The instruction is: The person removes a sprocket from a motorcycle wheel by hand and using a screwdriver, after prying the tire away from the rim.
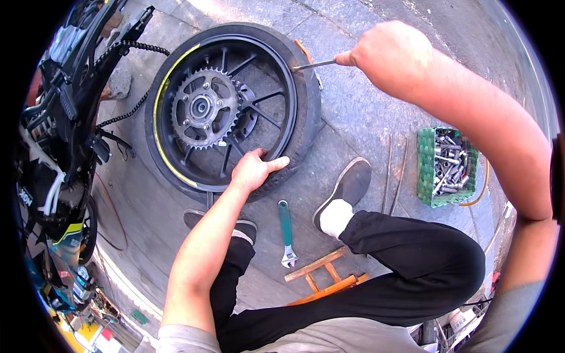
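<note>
A black motorcycle wheel (pixel 279 94) with tyre, rear sprocket (pixel 188 126) and yellow rim stripe lies flat on the paving. My right hand (pixel 391 56) is closed around a thin metal lever (pixel 318 65), whose tip meets the tyre's inner edge at upper right. My left hand (pixel 253 170) grips the wheel's lower right side, fingers over the rim and thumb on the tyre. A short orange piece (pixel 303 50) shows at the tyre's upper right edge. Below the wheel lies a green-handled adjustable wrench (pixel 286 229).
A motorcycle (pixel 65 176) with a hanging chain (pixel 141 46) stands at left. At right are two thin rods (pixel 400 170), a green basket (pixel 425 170) of several sockets and tools, and an orange hose (pixel 482 188). My shoes (pixel 350 179) flank the wrench; a wooden stool (pixel 315 262) is beneath me.
</note>
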Demonstrator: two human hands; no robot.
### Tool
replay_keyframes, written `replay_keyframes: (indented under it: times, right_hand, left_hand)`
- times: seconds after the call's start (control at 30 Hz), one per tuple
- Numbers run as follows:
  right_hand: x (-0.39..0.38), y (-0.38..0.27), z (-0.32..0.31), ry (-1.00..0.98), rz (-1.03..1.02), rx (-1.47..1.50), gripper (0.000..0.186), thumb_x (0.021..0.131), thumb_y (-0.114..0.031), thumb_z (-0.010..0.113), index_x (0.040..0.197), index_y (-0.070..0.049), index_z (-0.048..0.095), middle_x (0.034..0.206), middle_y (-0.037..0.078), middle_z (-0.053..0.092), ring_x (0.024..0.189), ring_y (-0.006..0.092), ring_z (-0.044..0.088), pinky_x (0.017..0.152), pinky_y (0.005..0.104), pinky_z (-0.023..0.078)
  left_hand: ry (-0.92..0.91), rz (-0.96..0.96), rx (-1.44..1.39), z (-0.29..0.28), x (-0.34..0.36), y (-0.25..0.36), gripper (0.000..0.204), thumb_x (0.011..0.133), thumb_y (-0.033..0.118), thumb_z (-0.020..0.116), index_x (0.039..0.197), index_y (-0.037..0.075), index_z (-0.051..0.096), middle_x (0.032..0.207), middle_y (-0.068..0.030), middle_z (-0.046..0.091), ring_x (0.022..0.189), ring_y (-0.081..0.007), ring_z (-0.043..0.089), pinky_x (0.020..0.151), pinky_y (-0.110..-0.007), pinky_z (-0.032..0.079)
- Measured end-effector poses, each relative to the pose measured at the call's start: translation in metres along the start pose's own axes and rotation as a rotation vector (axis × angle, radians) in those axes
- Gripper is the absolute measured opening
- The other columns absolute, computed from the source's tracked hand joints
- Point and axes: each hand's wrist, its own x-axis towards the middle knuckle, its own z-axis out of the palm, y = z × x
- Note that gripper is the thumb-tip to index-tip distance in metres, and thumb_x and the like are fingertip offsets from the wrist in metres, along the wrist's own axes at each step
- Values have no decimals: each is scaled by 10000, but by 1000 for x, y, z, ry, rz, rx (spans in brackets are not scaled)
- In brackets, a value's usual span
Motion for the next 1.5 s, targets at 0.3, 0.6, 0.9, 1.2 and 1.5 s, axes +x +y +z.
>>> replay_keyframes:
  times: [0.3, 0.6, 0.9, 1.2, 1.5]
  right_hand:
    - [6, 45, 139, 61, -38, 273, 626, 1027, -238, 662, 1608, -436, 537, 838, 145, 729, 821, 356, 764, 740, 530, 617]
    - [6, -1, 152, 172, 47, 243, 657, 1082, -253, 631, 1657, -501, 435, 861, 111, 690, 726, 334, 739, 663, 483, 627]
    - [29, -27, 294, 471, 76, 422, 678, 1052, -195, 679, 1649, -444, 477, 870, 93, 599, 712, 334, 690, 637, 480, 584]
    - [8, -16, 216, 256, 158, 358, 688, 1043, -223, 682, 1639, -479, 452, 949, 127, 714, 836, 366, 756, 710, 509, 616]
    - [-123, -83, -8, -223, 161, 462, 503, 985, -239, 720, 1438, -90, 559, 979, 264, 770, 940, 480, 753, 862, 572, 594]
  left_hand:
    - [-29, -18, 90, 3, 12, 11, 1010, 778, 678, 895, 1461, -31, 670, 1405, -250, 729, 1353, -359, 681, 1170, -430, 480]
    - [-27, -26, 59, -2, 9, 0, 981, 783, 620, 915, 1408, -96, 672, 1362, -296, 715, 1310, -378, 692, 1142, -439, 506]
    - [5, -42, 128, 8, 8, 9, 1065, 775, 732, 870, 1475, -38, 645, 1444, -262, 652, 1384, -400, 630, 1181, -467, 480]
    - [39, -46, 130, -4, 0, 7, 995, 717, 800, 835, 1325, 15, 761, 1367, -202, 741, 1316, -371, 687, 1095, -466, 532]
    - [48, 11, 131, -10, -24, 3, 1039, 725, 852, 791, 1382, 49, 741, 1409, -189, 712, 1335, -375, 668, 1106, -468, 531]
